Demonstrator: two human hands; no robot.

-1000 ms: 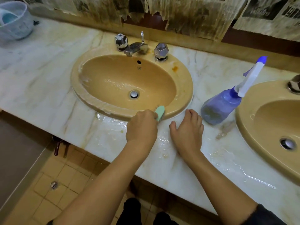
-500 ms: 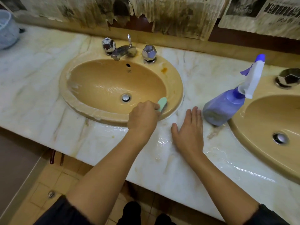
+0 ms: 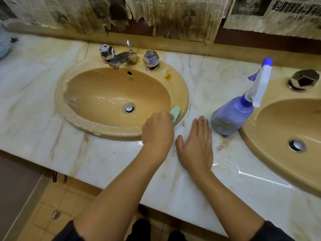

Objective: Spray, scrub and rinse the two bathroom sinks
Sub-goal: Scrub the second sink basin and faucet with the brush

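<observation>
The left hand (image 3: 158, 131) gripped a mostly hidden sponge (image 3: 175, 114) on the sink (image 3: 74, 87) rim; the right hand (image 3: 196, 145) lay flat on the wet marble worktop (image 3: 217, 80). The second sink (image 3: 271, 152) was cut off at the worktop's right edge.

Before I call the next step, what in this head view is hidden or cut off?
- Green scrubber: mostly hidden inside the left hand.
- Right sink: cut off by the frame's right edge; its faucet spout unseen.
- Pale container, far left: cropped by the left edge.
</observation>
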